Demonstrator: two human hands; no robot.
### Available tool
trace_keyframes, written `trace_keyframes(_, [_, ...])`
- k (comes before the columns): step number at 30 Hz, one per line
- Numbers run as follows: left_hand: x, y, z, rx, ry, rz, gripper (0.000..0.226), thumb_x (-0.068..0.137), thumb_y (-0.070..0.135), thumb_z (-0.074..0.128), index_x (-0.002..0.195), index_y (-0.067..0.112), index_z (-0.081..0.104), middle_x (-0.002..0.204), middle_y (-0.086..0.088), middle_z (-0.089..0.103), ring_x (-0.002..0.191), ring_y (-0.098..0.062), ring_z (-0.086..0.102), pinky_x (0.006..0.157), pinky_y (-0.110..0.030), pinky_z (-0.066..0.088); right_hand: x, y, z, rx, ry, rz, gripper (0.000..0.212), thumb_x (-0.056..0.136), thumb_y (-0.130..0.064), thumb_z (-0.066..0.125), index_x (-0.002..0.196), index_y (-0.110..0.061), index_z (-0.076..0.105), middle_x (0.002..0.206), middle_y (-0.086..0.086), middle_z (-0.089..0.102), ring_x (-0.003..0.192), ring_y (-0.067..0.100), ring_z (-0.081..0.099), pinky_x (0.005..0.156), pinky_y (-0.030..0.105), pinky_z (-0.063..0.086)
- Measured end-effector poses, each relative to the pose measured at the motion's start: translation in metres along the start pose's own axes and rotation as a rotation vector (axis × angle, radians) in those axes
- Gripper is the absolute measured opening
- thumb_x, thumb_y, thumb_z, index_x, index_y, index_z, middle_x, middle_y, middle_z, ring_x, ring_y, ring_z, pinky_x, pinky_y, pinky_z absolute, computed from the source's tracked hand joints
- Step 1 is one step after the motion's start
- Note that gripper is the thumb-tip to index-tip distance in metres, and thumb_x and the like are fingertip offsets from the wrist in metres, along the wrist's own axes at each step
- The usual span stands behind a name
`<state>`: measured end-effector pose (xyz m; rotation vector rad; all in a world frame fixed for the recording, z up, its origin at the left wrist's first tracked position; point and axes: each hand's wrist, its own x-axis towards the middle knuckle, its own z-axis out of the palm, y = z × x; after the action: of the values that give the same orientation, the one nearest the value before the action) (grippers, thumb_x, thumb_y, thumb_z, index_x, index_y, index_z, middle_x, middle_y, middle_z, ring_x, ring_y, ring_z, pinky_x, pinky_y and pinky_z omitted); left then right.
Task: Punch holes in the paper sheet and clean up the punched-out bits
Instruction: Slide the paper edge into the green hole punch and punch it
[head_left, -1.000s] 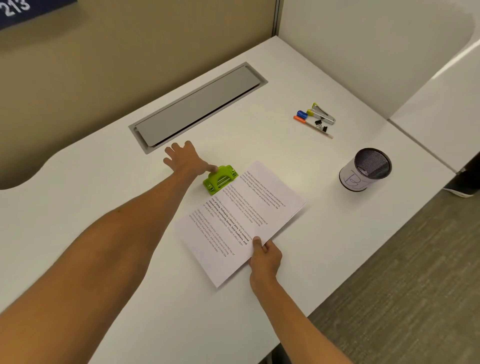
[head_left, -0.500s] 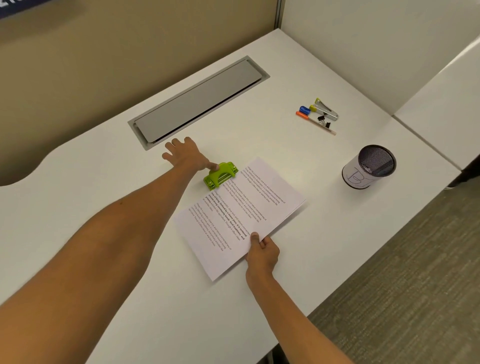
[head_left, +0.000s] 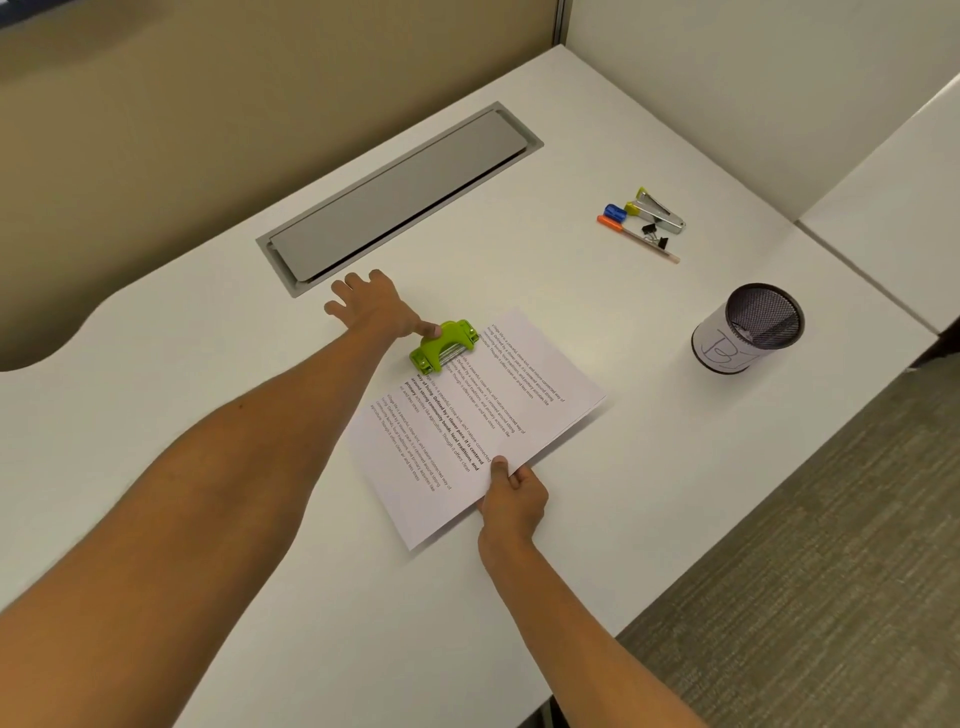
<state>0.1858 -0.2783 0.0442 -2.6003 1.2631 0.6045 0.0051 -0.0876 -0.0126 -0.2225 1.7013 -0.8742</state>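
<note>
1. My left hand (head_left: 371, 306) lay on the table with its fingers spread flat toward the far edge and only the thumb pressed against the green punch (head_left: 441, 351); it gripped nothing.
2. My right hand (head_left: 511, 496) pinched the near long edge of the sheet (head_left: 467, 421), thumb on top and fingers curled beneath.
3. The sheet lay flat in the middle of the table, its far edge tucked at the punch's slot.
4. I could not tell whether that edge had any holes in it; the punch covered it.
5. I saw no punched-out bits on the table, so I judged the punching not done, or only just starting.
6. Left to do, as I read it: press the punch, pull the sheet free, then gather the bits, perhaps into the mesh cup (head_left: 748, 330) near the right edge.
</note>
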Motion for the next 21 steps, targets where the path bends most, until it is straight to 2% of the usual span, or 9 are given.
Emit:
trace_keyframes(3, [0.000,0.000,0.001,0.006,0.002,0.011,0.121,0.058,0.068,0.081,0.148,0.010,0.025,0.152,-0.021,0.028,0.144,-0.041,0.018,0.112,-0.055,0.025,0.001,-0.001,0.004,-0.010,0.002,0.007,0.027,0.097,-0.014,0.061,0.070,-0.010,0.060,0.068,0.004,0.059,0.066,0.019,0.054,0.082,0.048,0.059])
trace_keyframes(9, [0.001,0.000,0.002,0.013,0.015,0.030,0.118,0.058,0.068,0.081,0.146,0.010,0.028,0.150,-0.021,0.031,0.143,-0.040,0.021,0.109,-0.054,0.026,0.001,-0.002,0.006,-0.010,-0.002,0.016,0.027,0.097,-0.013,0.061,0.071,-0.014,0.064,0.071,0.003,0.066,0.071,0.020,0.060,0.088,0.053,0.059])
trace_keyframes(11, [0.001,0.000,0.003,0.009,0.019,0.032,0.117,0.057,0.068,0.081,0.145,0.010,0.030,0.149,-0.020,0.032,0.142,-0.040,0.022,0.109,-0.054,0.027,0.001,-0.002,0.006,-0.008,-0.007,0.030,0.024,0.097,-0.013,0.061,0.074,-0.008,0.064,0.074,0.012,0.065,0.072,0.021,0.059,0.088,0.055,0.058])
trace_keyframes(13, [0.001,0.000,0.005,0.004,0.021,0.033,0.115,0.057,0.068,0.081,0.143,0.010,0.032,0.147,-0.020,0.035,0.140,-0.039,0.025,0.107,-0.053,0.029,0.001,-0.002,0.007,-0.002,-0.002,0.037,0.024,0.097,-0.014,0.061,0.083,0.006,0.061,0.077,0.022,0.061,0.073,0.021,0.055,0.089,0.057,0.056])
trace_keyframes(14, [0.002,-0.001,0.006,0.000,0.021,0.035,0.114,0.057,0.068,0.081,0.142,0.011,0.033,0.146,-0.019,0.036,0.139,-0.039,0.026,0.107,-0.052,0.029,0.002,-0.001,0.008,0.002,0.000,0.039,0.026,0.097,-0.014,0.061,0.087,0.010,0.059,0.076,0.020,0.059,0.073,0.022,0.054,0.089,0.058,0.056])
trace_keyframes(17, [0.002,-0.001,0.008,-0.029,0.023,0.039,0.110,0.057,0.068,0.081,0.140,0.011,0.036,0.143,-0.018,0.038,0.137,-0.038,0.027,0.107,-0.052,0.030,0.002,-0.002,0.008,0.008,-0.013,0.050,0.022,0.098,-0.013,0.060,0.079,-0.001,0.064,0.076,0.009,0.064,0.074,0.021,0.058,0.089,0.057,0.057])
trace_keyframes(21, [0.002,-0.003,0.013,-0.060,0.016,0.027,0.106,0.061,0.067,0.079,0.140,0.011,0.036,0.143,-0.018,0.039,0.138,-0.038,0.028,0.108,-0.053,0.029,0.001,-0.003,0.006,0.006,-0.028,0.052,0.022,0.098,-0.012,0.060,0.077,-0.012,0.067,0.076,0.006,0.068,0.076,0.022,0.062,0.089,0.056,0.057])
